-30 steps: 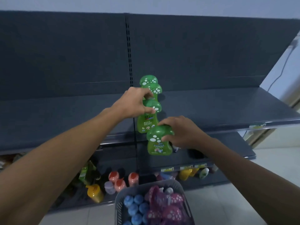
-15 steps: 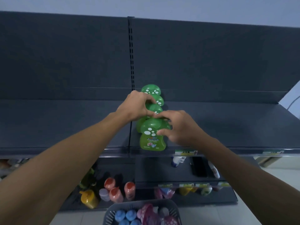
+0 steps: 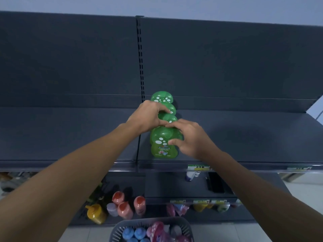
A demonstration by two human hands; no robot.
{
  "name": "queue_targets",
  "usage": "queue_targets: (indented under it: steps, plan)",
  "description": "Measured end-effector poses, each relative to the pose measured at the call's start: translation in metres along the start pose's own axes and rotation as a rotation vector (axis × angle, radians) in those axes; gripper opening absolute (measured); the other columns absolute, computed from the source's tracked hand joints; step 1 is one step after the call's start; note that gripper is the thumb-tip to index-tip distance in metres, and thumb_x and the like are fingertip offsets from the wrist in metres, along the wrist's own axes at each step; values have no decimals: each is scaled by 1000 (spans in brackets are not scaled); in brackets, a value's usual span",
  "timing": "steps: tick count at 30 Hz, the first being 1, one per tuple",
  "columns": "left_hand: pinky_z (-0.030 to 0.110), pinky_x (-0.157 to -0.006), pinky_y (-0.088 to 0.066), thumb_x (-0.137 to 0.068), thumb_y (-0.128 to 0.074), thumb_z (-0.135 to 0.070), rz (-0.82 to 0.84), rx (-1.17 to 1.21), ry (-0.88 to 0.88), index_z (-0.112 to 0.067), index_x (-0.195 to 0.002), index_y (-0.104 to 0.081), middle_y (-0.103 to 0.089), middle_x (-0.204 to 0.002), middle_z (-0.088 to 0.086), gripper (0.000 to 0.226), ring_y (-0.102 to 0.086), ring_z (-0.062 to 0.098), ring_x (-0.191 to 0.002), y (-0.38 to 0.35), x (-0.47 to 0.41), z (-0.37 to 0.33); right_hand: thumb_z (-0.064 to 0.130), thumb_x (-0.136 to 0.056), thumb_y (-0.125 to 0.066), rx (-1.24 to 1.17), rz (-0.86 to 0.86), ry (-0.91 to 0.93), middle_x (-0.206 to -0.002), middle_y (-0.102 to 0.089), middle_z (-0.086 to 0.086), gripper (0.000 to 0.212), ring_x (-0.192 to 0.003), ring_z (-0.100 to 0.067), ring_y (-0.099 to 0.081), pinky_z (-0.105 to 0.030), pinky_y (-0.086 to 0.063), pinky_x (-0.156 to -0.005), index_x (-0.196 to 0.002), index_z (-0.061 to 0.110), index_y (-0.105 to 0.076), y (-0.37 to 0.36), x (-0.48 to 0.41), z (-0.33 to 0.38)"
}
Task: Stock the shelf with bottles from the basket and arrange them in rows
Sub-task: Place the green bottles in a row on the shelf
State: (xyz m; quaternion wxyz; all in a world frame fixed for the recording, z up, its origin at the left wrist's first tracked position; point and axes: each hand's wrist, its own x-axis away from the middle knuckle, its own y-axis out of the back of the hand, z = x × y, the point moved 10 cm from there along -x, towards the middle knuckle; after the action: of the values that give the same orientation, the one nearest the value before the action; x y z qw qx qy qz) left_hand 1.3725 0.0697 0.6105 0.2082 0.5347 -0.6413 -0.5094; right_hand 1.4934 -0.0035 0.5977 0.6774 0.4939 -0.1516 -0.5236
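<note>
1. The right hand is curling around the mushroom-shaped cap of the front green bottle, thumb on the cap's near face and fingers over its top, at the centre of the frame.
2. The left hand is cupping the caps just behind it, fingers bent over the second and third bottles of the green row; its thumb is meeting the right hand's fingertips.
3. The row is running front to back on the upper shelf, just right of the slotted upright, and the front bottle is standing close to the shelf's front edge.
4. The risk, by judgement: the caps are wider than the bodies, so a push from the front is likely pressing cap on cap, tilting bottles or bending the line.
5. Letting go unevenly could be tipping the front bottle over the lip towards the lower shelves.
6. The basket, at the bottom centre of the frame, is holding blue-capped and pink bottles, so stocking is looking far from finished.
</note>
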Motion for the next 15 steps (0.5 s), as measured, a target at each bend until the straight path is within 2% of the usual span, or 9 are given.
queue_targets:
  steps: [4, 11, 15]
  plan:
    - [35, -98, -49, -74, -86, -47, -45, -25, -56, -28, -118, -74, -73, -116, -6, 49, -64, 16, -110, 2, 2, -3, 27, -79, -81, -26, -11, -13, -114, -55, 8, 50, -102, -14, -57, -37, -49, -91, -127, 20, -66, -2, -4, -3]
    - [38, -103, -48, -77, -82, -52, -28, -60, -86, -27, -121, -73, -71, -123, -5, 51, -61, 17, -119, 0, -4, -4, 26, -81, -79, -46, -27, -23, -112, -52, 12, 49, -101, -9, -54, -30, -46, -93, -127, 19, -64, -3, -6, -5]
    - [40, -101, -49, -77, -82, -50, -34, -65, -108, -24, -120, -74, -71, -121, -4, 50, -62, 19, -117, 0, -3, -4, 27, -82, -78, -37, -48, -6, -112, -52, 9, 49, -100, -10, -53, -30, -46, -89, -129, 18, -63, -5, -5, 0]
